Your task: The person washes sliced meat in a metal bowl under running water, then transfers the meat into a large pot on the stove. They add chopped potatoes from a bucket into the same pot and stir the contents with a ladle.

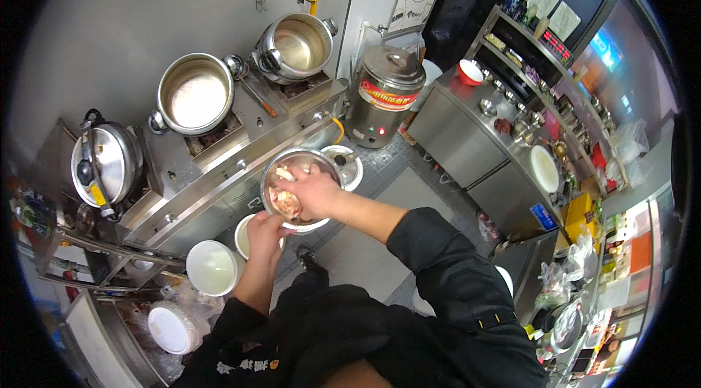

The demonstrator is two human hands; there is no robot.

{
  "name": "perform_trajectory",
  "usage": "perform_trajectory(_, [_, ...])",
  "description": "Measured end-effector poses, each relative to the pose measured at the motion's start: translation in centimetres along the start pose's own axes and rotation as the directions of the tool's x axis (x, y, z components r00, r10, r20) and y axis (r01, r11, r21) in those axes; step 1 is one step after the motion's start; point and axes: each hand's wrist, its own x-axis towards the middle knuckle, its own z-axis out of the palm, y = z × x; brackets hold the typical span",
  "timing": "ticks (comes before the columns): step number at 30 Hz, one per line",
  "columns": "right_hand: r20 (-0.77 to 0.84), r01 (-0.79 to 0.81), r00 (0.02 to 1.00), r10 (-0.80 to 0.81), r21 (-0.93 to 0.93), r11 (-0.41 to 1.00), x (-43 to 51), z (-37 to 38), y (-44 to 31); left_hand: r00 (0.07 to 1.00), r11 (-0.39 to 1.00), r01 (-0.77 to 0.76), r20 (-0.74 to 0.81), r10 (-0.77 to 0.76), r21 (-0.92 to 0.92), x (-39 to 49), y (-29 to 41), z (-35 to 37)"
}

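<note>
In front of me is a round stainless steel bowl [332, 164] with pieces of raw meat on the bone [286, 203] inside. My left hand [265, 235] pinches the bowl's near-left rim between thumb and fingers. Inside the bowl, my right hand [311, 193] is closed over some of the meat; its fingertips are partly hidden among the pieces. Below the bowl, a white bucket [241, 234] shows beside my left hand. A wider white bucket [211, 267] with pale liquid stands farther left.
Two open steel pots [196, 95] [300, 47] and a lidded pressure cooker [107, 166] sit on the gas range [257, 136]. Beyond the bowl stands a lidded steel cooking barrel [386, 97]. A steel counter [460, 130] bearing small bowls runs along the right.
</note>
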Motion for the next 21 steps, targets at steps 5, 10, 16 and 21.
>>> perform_trajectory(5, [-0.133, 0.032, 0.990, -0.047, -0.115, 0.993, 5.2, -3.6, 7.9, 0.998, 0.999, 0.045, 0.039, -0.044, -0.015, 9.9, 2.0, 6.2])
perform_trajectory(10, [-0.211, 0.128, 0.967, -0.145, -0.093, 0.987, 11.2, -7.9, 15.0, 0.995, 0.997, -0.008, 0.094, 0.015, -0.075, 18.2, 5.6, 10.8])
perform_trajectory(16, [-0.436, 0.245, 0.887, -0.150, 0.169, 0.955, 19.5, -11.4, 23.1, 0.999, 0.999, -0.030, 0.012, 0.030, 0.028, 27.2, 10.3, 14.4])
perform_trajectory(21, [-0.606, 0.390, 0.791, -0.082, 0.395, 0.832, 25.8, -11.8, 30.6, 0.992, 0.998, -0.051, -0.112, 0.053, 0.027, 32.0, 11.5, 17.3])
